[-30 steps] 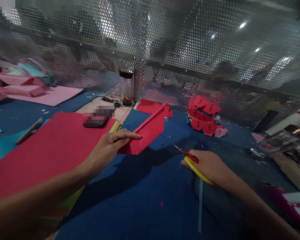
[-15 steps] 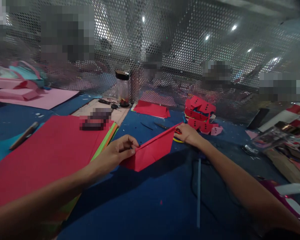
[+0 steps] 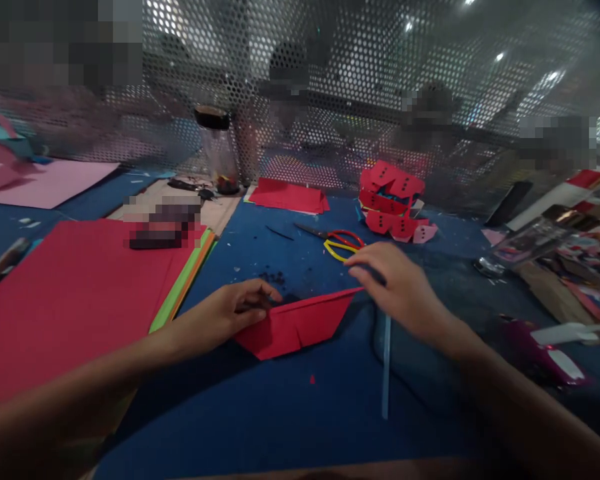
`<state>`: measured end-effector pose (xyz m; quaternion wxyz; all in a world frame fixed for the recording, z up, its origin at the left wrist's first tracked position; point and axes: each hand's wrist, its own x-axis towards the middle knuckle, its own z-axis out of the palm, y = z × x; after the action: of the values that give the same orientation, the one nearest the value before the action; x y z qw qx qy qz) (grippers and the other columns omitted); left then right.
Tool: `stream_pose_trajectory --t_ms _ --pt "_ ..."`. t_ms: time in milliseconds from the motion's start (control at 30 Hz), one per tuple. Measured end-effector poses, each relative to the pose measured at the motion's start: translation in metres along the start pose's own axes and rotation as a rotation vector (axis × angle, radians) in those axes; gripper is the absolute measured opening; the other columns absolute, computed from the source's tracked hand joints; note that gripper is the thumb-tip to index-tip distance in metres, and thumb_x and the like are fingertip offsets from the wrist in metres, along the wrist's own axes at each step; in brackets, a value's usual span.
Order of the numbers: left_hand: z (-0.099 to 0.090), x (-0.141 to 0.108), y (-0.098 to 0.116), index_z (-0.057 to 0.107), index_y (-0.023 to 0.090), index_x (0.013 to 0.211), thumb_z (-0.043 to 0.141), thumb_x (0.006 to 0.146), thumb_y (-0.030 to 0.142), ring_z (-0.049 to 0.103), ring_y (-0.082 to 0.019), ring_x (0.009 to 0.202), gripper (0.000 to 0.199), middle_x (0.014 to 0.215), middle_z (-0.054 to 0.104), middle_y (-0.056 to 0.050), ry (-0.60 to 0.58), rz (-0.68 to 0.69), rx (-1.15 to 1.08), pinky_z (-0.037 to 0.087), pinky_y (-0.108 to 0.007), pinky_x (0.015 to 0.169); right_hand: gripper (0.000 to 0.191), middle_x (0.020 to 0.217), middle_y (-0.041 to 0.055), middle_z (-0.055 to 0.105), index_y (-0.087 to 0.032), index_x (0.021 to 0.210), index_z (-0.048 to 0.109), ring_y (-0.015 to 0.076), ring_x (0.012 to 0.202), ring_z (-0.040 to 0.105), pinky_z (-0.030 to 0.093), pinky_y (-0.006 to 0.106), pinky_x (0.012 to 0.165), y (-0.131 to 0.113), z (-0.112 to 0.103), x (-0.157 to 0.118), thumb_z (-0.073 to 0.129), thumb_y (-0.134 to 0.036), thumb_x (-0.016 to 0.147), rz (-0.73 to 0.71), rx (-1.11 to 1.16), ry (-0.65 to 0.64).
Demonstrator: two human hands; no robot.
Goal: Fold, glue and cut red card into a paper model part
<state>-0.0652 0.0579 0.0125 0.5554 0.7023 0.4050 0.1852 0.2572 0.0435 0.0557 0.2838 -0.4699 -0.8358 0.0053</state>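
Observation:
My left hand (image 3: 245, 308) pinches the upper left edge of a folded red paper piece (image 3: 300, 325), which is tilted above the blue table (image 3: 260, 427). The piece has a folded strip along its top and a small slit in its lower part. At its upper right corner is my right hand (image 3: 385, 277), with thumb and fingers apart; nothing shows between them. Scissors (image 3: 340, 243) with one red and one yellow handle lie just beyond my right hand. Small dark bits (image 3: 273, 277) are scattered behind the paper.
Large red sheets (image 3: 80, 287) lie at left with a phone (image 3: 165, 227) on top. Red cut pieces (image 3: 395, 207) and a red paper stack (image 3: 287, 195) sit before the mesh screen. A jar (image 3: 220, 153) stands behind; a blue strip (image 3: 386, 367) lies right.
The view has shifted, and the red paper has come down and lies more level. My right hand has moved back toward me, away from the scissors, and its fingers have opened.

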Motion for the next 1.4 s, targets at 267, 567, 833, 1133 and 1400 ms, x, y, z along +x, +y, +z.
stream_pose_trajectory --t_ms 267,567,833,1133,1400 --pt "0.008 0.000 0.009 0.068 0.023 0.112 0.055 0.096 0.029 0.072 -0.022 0.099 0.021 0.107 0.076 -0.006 0.017 0.034 0.136 0.054 -0.032 0.081 0.020 0.101 0.0045 0.073 -0.021 0.103 0.074 0.0210 0.100 0.062 0.040 0.036 0.087 -0.025 0.041 -0.008 0.058 -0.033 0.105 0.001 0.036 -0.405" --pt "0.021 -0.004 0.001 0.070 0.023 0.108 0.046 0.103 0.022 0.069 -0.021 0.100 0.025 0.111 0.074 -0.005 0.164 0.280 0.574 0.053 -0.032 0.087 0.018 0.099 0.0034 0.071 -0.019 0.094 0.070 0.0191 0.095 0.060 0.037 0.034 0.085 -0.017 0.047 -0.009 0.058 -0.028 0.105 0.073 0.059 -0.456" --pt "0.037 -0.016 -0.004 0.064 0.016 0.126 0.043 0.099 0.006 0.065 -0.024 0.106 0.036 0.123 0.072 -0.011 0.151 0.579 0.899 0.055 -0.042 0.093 0.023 0.099 0.0046 0.071 -0.019 0.096 0.069 0.0204 0.093 0.058 0.033 0.035 0.083 -0.011 0.059 -0.011 0.053 -0.032 0.107 -0.015 -0.016 -0.400" --pt "0.037 -0.015 -0.020 0.062 0.012 0.130 0.048 0.101 0.009 0.059 -0.028 0.126 0.032 0.137 0.066 -0.015 0.211 0.675 0.997 0.052 -0.045 0.102 0.023 0.102 0.0050 0.070 -0.021 0.101 0.069 0.0207 0.096 0.057 0.032 0.035 0.083 -0.006 0.065 -0.014 0.051 -0.033 0.108 -0.054 -0.033 -0.354" --pt "0.039 -0.015 -0.020 0.066 0.012 0.123 0.049 0.104 0.017 0.062 -0.029 0.117 0.026 0.139 0.067 -0.014 0.199 0.617 1.001 0.052 -0.046 0.098 0.023 0.104 0.0060 0.070 -0.021 0.103 0.068 0.0220 0.098 0.057 0.033 0.037 0.085 -0.008 0.064 -0.015 0.050 -0.033 0.108 -0.064 -0.076 -0.346"
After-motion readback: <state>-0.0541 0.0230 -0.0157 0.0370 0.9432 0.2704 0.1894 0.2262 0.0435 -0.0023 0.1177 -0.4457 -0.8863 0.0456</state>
